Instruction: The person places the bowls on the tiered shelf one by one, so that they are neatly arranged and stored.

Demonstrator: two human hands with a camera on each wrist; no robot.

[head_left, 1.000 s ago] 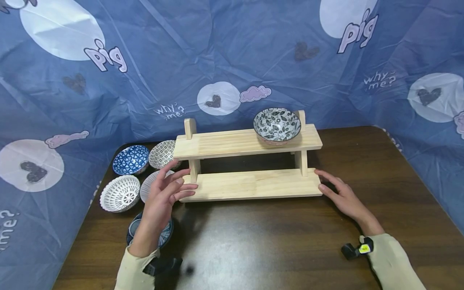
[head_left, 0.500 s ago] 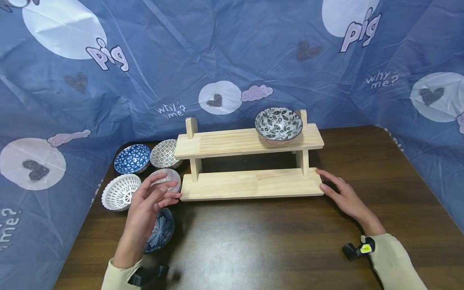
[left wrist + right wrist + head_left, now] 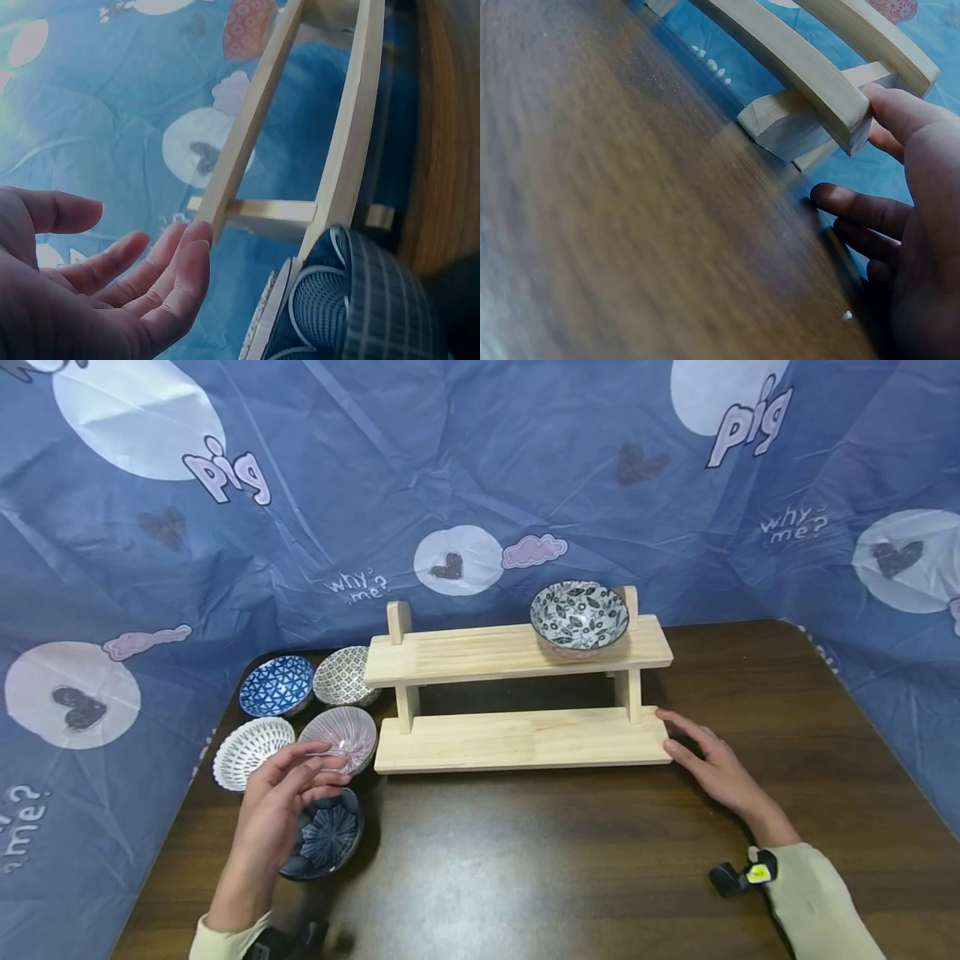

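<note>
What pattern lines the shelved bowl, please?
The bowl has dark leaves and flowers, clearest in head view.

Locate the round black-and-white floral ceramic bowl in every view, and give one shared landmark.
Head: the bowl sits right of centre, on top of the pale wooden two-tier rack.
Left wrist: its reddish patterned outside shows at top middle.
Right wrist: a reddish sliver shows at top right.
Shared landmark: that rack.

Shelf (image 3: 517, 741) on table (image 3: 525, 860); single bowl (image 3: 580, 617) on upper tier (image 3: 465, 652) (toward right end); five more bowls (image 3: 348, 725) on table, left of shelf.
</note>
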